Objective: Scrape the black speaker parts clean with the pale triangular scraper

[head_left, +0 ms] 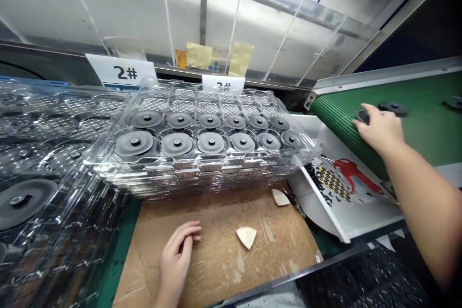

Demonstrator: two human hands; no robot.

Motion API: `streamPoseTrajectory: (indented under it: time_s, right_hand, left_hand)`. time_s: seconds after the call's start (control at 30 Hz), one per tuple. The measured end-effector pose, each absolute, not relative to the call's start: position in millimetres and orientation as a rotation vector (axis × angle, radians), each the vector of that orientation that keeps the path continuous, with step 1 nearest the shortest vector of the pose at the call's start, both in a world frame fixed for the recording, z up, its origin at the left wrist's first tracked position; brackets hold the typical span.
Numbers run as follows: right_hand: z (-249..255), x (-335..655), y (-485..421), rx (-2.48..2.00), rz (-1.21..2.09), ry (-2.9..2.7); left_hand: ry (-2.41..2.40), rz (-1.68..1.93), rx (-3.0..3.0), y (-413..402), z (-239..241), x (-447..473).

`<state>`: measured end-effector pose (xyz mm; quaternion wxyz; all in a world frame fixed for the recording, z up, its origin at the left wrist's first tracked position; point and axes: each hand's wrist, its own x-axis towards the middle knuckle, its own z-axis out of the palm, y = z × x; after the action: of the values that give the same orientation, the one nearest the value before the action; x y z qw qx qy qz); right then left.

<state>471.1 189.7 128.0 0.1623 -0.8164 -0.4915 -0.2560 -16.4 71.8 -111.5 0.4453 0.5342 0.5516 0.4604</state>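
My right hand (pixel 380 127) was stretched out over the green belt (pixel 426 130), fingers draped across a dark disc (pixel 362 116) at the belt's near edge. The palm hid the contact, so I couldn't tell whether the disc was pinched or only touched. A second disc (pixel 392 108) lay just beyond the fingertips, and I judged the reach was set so either could be drawn off the ribbed edge.

My left hand (pixel 176 260) rested slack on the cardboard sheet (pixel 216 269), fingers loosely curled, holding nothing. I judged it was simply parked there.

Ahead of the left hand stood the stack of clear trays (pixel 202 166), whose two nearest rows held seated discs (pixel 211 142) while the farther pockets looked bare. A tan wedge (pixel 246 237) lay just right of the left hand, and another wedge (pixel 280 197) farther on. Below my right forearm lay a white printed card (pixel 361 202), between belt and trays. More trays (pixel 54 154) were heaped well left of the left hand.
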Motion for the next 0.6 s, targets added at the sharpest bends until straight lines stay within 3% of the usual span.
streamPoseTrajectory:
  time_s: [0.23,0.3,0.47,0.53,0.6]
  right_hand:
    - [137.1,374.8,127.1,-1.984,-0.693,-1.636]
    - [119.5,331.4,97.4,-1.834,-0.415,-1.893]
    - [26.3,240.8,26.8,-1.504,0.738,-2.084]
    - [-8.4,218.0,6.2,-1.418,0.955,-1.901]
    - [-32.4,201.7,-9.2,-1.461,0.955,-1.734]
  left_hand:
    - [1.301,1.096,1.27,66.7,-102.6,-14.4]
    - [1.257,1.072,1.23,58.9,-93.5,-4.3]
    - [0.893,0.932,0.876,24.9,-65.0,43.8]
    - [0.656,0.87,0.625,14.1,-60.0,58.4]
    - [0.557,0.797,0.486,8.2,-59.9,63.9]
